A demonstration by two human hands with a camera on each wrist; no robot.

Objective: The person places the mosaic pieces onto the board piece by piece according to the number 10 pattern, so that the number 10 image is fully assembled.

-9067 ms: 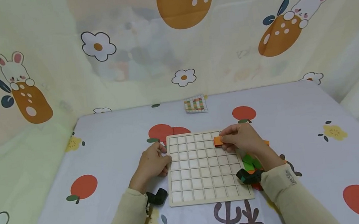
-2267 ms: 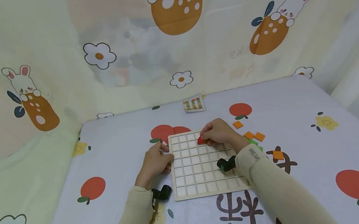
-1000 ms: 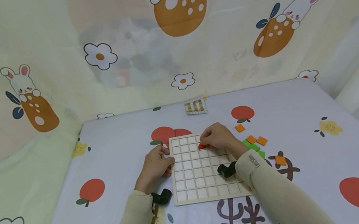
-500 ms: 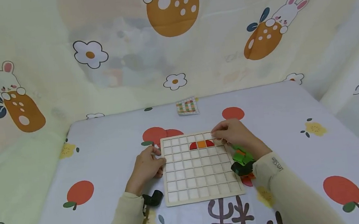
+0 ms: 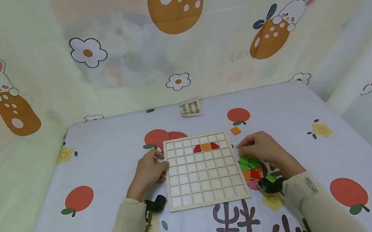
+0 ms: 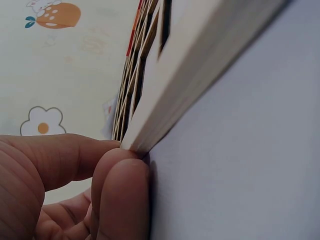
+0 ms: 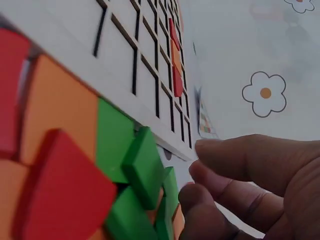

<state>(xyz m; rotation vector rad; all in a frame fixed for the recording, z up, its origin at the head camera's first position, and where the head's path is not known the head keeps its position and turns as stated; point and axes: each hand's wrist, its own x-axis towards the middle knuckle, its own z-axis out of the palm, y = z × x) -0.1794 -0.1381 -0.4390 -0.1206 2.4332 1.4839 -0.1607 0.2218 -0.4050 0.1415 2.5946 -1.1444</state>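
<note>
A pale wooden grid board (image 5: 210, 202) lies on the table. In its second row from the far edge, an orange square tile (image 5: 206, 146) sits between two red rounded tiles (image 5: 197, 148). My left hand (image 5: 148, 169) pinches the board's left edge; the left wrist view shows the fingertips (image 6: 125, 195) right at the wooden rim. Off the board's right side, my right hand (image 5: 260, 146) hovers over the pile with fingers bent and apart, and nothing shows between them. Green tiles (image 7: 145, 165), orange tiles (image 7: 62, 107) and a red tile (image 7: 70, 190) lie heaped beside the board.
A small card with a coloured grid pattern (image 5: 191, 108) lies near the table's back edge. One loose orange tile (image 5: 236, 130) lies behind the pile, beyond the board's far right corner. A printed curtain (image 5: 128, 84) hangs behind the table.
The right hand placed a red tile beside the orange one in the second row, then let go and moved right, off the board to the tile pile. The left hand stays at the board's edge.
</note>
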